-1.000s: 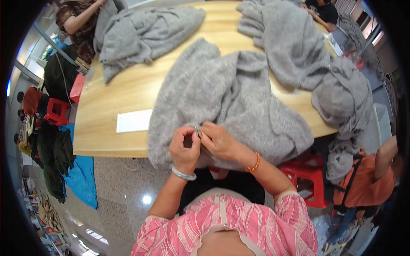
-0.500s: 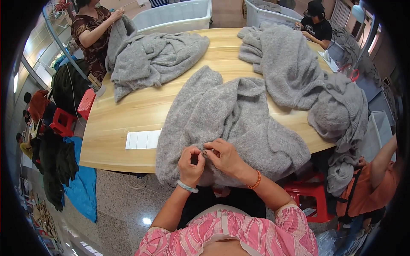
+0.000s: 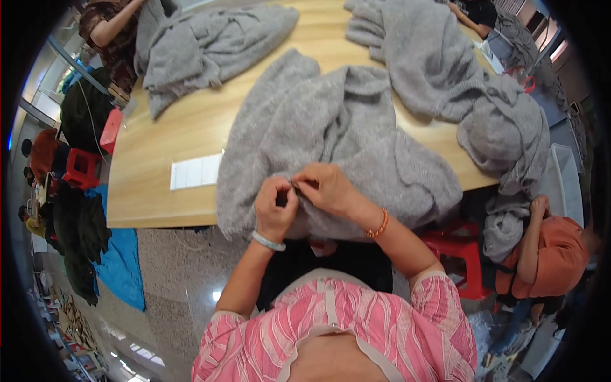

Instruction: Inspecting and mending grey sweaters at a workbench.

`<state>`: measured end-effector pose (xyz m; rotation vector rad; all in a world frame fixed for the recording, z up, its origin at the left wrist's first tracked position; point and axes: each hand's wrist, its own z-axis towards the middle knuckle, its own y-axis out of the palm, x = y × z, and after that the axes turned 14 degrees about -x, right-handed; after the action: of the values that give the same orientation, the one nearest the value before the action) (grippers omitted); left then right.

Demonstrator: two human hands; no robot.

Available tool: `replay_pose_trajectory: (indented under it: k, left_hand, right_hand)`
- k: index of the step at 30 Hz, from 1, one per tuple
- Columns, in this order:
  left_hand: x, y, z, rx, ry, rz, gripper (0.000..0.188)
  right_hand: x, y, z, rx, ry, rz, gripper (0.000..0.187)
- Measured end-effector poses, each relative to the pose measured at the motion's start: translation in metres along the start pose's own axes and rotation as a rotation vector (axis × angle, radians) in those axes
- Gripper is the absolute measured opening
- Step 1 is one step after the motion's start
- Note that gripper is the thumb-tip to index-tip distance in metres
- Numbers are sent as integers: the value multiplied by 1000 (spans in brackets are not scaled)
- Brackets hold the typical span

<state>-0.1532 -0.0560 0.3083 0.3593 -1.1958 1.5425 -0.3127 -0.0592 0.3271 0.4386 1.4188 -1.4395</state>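
A fuzzy grey knitted garment (image 3: pixel 305 118) lies bunched at the near side of the table, its lower part hanging over the edge toward me. My left hand (image 3: pixel 274 207) is closed in a pinch at its front, thumb and forefinger making a ring. Beside it, my right hand (image 3: pixel 326 189) pinches from the right, its fingertips almost touching the left ones. Both seem to grip a small bit of the knit; the exact spot between the fingertips is too small to make out.
The wooden table (image 3: pixel 146 143) carries a white paper strip (image 3: pixel 196 172) at left. More grey knits lie far left (image 3: pixel 223 41) and right (image 3: pixel 433 60). Co-workers sit or stand around; one in an orange top (image 3: pixel 554 251) is at right, near a red stool (image 3: pixel 468 261).
The whole view has tilted down, so the table and garments sit higher in the picture. My hands keep their pinch at the garment. The co-worker at right has brought a hand to the hanging knit.
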Motion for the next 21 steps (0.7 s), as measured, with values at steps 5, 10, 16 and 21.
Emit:
replay_pose_trajectory:
  k: [5,10,16,21]
  left_hand:
    - [-8,0,3,-14,41,6,17]
    - [-10,3,1,-44,34,31,17]
    - [-10,1,-2,-56,1,-33,16]
    - [-21,-4,-7,-99,-158,-390,12]
  right_hand:
    - [2,2,2,8,-52,-17,10]
    - [4,7,1,20,-96,-109,9]
    - [3,9,2,46,-18,-75,8]
    - [-4,4,4,-2,202,192,11]
